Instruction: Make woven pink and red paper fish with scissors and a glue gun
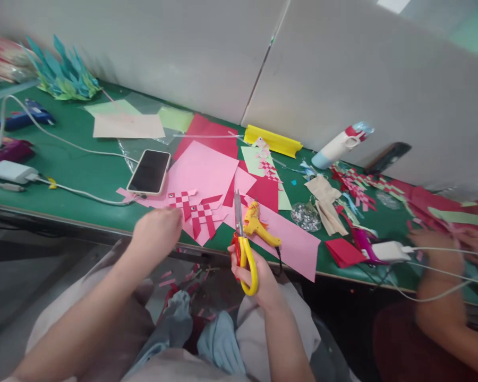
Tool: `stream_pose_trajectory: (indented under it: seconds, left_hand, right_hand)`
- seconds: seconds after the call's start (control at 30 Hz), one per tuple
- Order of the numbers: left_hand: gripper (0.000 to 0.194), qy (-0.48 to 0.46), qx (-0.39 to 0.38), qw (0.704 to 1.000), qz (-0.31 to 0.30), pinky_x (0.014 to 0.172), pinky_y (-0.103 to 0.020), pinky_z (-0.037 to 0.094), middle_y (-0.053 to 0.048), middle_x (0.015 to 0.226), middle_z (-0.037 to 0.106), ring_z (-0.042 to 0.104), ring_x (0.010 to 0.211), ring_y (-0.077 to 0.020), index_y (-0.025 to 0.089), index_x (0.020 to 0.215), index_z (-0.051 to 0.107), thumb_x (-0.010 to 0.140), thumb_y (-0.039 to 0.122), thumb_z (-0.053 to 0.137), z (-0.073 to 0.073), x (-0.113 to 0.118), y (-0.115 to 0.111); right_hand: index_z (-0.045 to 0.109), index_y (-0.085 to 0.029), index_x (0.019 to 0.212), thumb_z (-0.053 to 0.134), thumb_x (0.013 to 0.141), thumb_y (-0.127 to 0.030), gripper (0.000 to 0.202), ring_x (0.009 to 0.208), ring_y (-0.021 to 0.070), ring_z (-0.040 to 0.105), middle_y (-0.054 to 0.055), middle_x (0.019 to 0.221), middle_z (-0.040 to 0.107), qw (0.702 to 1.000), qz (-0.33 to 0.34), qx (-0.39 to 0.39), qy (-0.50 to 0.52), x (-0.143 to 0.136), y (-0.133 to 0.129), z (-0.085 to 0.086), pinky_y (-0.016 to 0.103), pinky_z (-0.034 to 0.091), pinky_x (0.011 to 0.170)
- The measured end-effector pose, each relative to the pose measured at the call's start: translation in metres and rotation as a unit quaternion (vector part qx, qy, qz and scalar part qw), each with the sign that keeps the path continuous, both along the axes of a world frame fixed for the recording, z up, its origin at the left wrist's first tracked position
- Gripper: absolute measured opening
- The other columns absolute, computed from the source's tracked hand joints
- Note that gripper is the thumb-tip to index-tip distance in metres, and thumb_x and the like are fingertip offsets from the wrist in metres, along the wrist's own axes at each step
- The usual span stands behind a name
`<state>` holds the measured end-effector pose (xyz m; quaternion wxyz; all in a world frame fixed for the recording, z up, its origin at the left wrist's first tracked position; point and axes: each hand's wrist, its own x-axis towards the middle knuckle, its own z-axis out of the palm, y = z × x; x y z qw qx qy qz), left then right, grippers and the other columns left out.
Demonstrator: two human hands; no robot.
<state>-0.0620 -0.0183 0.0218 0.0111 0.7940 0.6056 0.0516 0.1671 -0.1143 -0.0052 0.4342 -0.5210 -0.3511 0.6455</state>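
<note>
My right hand grips a pair of scissors with yellow and red handles. Their blades point away from me and look closed. My left hand is closed at the table edge, against the lower left of a red and pink woven paper fish; whatever its fingers pinch is hidden. A second woven paper fish lies just to the right, on pink paper sheets. Beside the scissor blades rests a yellow hot glue gun.
A phone on a charging cable lies left of the paper. Further right are a dish of small shiny pieces, a white bottle and folded red paper. Another person's hands work at the far right. Paper scraps litter the floor.
</note>
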Motion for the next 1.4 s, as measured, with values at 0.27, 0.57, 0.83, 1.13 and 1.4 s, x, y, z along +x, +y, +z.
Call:
stream_pose_trajectory:
  seconds: [0.27,0.57,0.83,1.13,1.4]
  left_hand:
    - [0.021,-0.021,-0.043,0.987,-0.156,0.05,-0.03,0.04,-0.008,0.074,0.07,0.068,0.067,-0.0209,0.018,0.09,0.064,0.093,0.022,0.043,-0.014,0.047,-0.049]
    - [0.046,-0.016,-0.052,0.998,-0.022,0.047,-0.028,0.034,-0.01,0.076,0.069,0.07,0.068,-0.0238,0.012,0.107,0.057,0.099,0.048,0.03,-0.029,0.061,-0.043]
    - [0.038,-0.008,-0.08,0.997,0.007,0.045,-0.028,0.03,-0.011,0.068,0.066,0.069,0.064,-0.0275,0.013,0.096,0.056,0.098,0.041,0.031,-0.021,0.063,-0.034]
    - [0.042,0.004,-0.1,0.995,-0.009,0.046,-0.027,0.029,-0.012,0.071,0.068,0.069,0.067,-0.0252,0.014,0.092,0.059,0.095,0.051,0.04,-0.009,0.062,-0.032]
    - [0.032,-0.002,-0.055,0.998,-0.022,0.045,-0.028,0.028,-0.011,0.065,0.067,0.068,0.063,-0.0256,0.013,0.085,0.061,0.097,0.03,0.035,-0.018,0.063,-0.034]
  right_hand:
    - [0.067,-0.022,0.098,0.073,0.061,-0.019,0.038,0.064,0.0101,0.047,-0.001,0.074,0.054,0.999,-0.025,-0.027,0.009,0.007,-0.004,-0.016,0.023,0.041,0.059]
    - [0.066,-0.023,0.1,0.072,0.066,-0.022,0.035,0.061,0.0108,0.046,-0.001,0.073,0.053,1.0,-0.025,-0.002,0.018,0.008,-0.012,-0.009,0.025,0.038,0.057]
    - [0.067,-0.024,0.099,0.073,0.066,-0.025,0.034,0.065,0.0134,0.047,0.0,0.076,0.053,0.999,-0.033,-0.017,0.025,0.006,-0.012,-0.008,0.027,0.037,0.058]
    - [0.065,-0.025,0.099,0.074,0.065,-0.029,0.036,0.057,0.0122,0.043,-0.001,0.07,0.051,0.999,-0.008,-0.029,0.03,0.008,-0.015,-0.01,0.028,0.031,0.055]
    - [0.066,-0.025,0.099,0.075,0.064,-0.03,0.037,0.059,0.0121,0.043,-0.001,0.07,0.051,0.998,-0.018,-0.043,0.031,0.009,-0.02,-0.011,0.029,0.034,0.057]
